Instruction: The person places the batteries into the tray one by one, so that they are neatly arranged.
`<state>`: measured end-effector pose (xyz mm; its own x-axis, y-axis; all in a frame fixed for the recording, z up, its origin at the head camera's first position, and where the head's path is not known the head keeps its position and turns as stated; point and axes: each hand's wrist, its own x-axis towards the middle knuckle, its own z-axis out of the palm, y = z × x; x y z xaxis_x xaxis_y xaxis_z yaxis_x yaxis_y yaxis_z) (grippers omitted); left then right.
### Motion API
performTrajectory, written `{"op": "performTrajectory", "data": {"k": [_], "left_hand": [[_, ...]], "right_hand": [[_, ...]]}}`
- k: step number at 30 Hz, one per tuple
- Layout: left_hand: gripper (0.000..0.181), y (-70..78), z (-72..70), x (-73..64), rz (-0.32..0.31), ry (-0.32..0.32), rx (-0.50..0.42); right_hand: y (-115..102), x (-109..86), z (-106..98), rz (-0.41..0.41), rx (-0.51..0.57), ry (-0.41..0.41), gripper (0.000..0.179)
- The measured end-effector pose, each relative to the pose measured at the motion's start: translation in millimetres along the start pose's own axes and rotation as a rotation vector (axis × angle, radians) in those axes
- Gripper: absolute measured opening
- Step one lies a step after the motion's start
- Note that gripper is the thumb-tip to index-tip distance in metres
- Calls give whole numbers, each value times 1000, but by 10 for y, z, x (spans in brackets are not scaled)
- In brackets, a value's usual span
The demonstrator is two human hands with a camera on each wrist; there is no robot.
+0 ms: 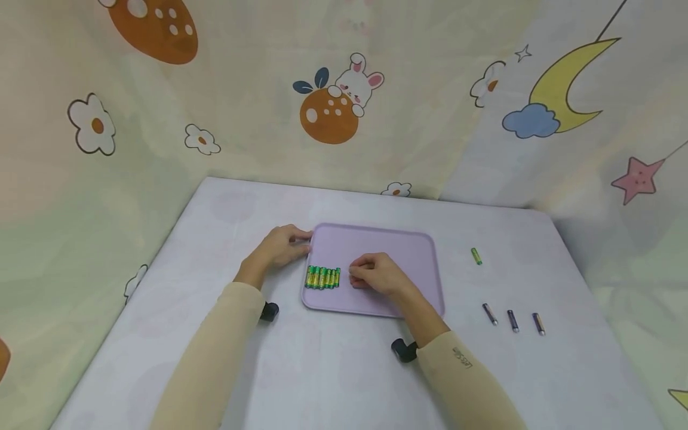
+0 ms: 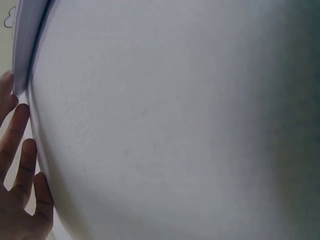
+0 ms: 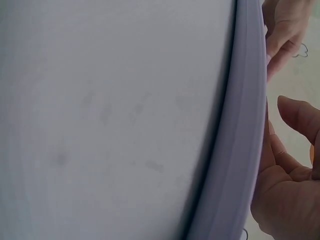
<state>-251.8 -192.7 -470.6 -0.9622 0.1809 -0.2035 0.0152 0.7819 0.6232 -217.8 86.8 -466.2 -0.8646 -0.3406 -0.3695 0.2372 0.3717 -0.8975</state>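
Observation:
A lilac tray (image 1: 376, 239) lies on the table, with several green-and-yellow batteries (image 1: 322, 278) standing side by side in a row along its left part. My left hand (image 1: 283, 245) is at the tray's left edge, thumb and fingers touching the rim; the left wrist view shows its fingers (image 2: 22, 165) spread apart. Over the tray's middle, just right of the row, is my right hand (image 1: 378, 273), fingers loosely bent. No battery shows in it, and in the right wrist view a gap separates its thumb (image 3: 297, 112) from the other fingers.
Right of the tray, one green battery (image 1: 476, 256) lies alone on the white-covered table (image 1: 344, 370). Nearer the front right are three dark batteries (image 1: 513, 321), set apart from one another. A patterned cloth (image 1: 258, 89) hangs behind the table and along its sides.

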Motion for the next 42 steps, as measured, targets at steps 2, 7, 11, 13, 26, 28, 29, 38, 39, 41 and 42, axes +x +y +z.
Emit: {"op": "performTrajectory", "data": {"k": [2, 7, 11, 13, 26, 28, 29, 38, 39, 41, 42], "left_hand": [[48, 6, -4, -10, 0, 3, -6], [47, -9, 50, -41, -5, 10, -29], [48, -23, 89, -52, -10, 7, -25], [48, -24, 91, -49, -6, 10, -17], [47, 13, 68, -39, 2, 8, -21], [47, 11, 71, -33, -1, 15, -14], [47, 9, 72, -29, -1, 17, -10], [48, 18, 46, -23, 30, 28, 10], [48, 20, 41, -23, 34, 31, 9], [48, 22, 33, -24, 38, 36, 9], [48, 23, 29, -25, 38, 37, 9]], "right_hand": [[2, -17, -34, -2, 7, -5, 20], [57, -40, -176, -21, -2, -42, 23], [47, -81, -308, -53, -45, -71, 29], [35, -104, -374, -71, -70, -59, 31], [113, -191, -822, -175, -139, 6, 38], [108, -200, -900, -185, -145, 4, 38], [109, -204, -940, -185, -149, 5, 38], [155, -315, -1377, -161, -195, 66, 42], [163, -326, -1421, -164, -190, 71, 43], [188, -347, -1499, -168, -182, 78, 45], [203, -358, -1536, -170, -177, 81, 45]]}}
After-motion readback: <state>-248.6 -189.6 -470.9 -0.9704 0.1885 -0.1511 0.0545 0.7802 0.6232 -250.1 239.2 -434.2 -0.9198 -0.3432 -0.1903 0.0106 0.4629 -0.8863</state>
